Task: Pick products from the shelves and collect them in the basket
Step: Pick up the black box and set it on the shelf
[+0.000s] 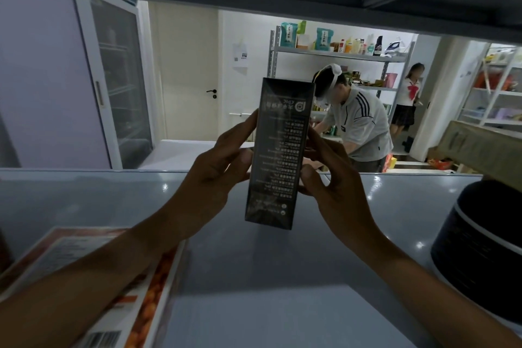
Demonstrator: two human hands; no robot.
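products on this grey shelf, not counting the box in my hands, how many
2: an orange-printed flat box lying at the left front, and a dark round container at the right edge. Others may sit out of frame.

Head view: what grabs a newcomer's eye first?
The tall dark box, held upright at centre frame by the left hand and right hand, fingers curled round its sides. Next, the orange-printed flat box lying lower left on the grey shelf, and the dark round container at right.
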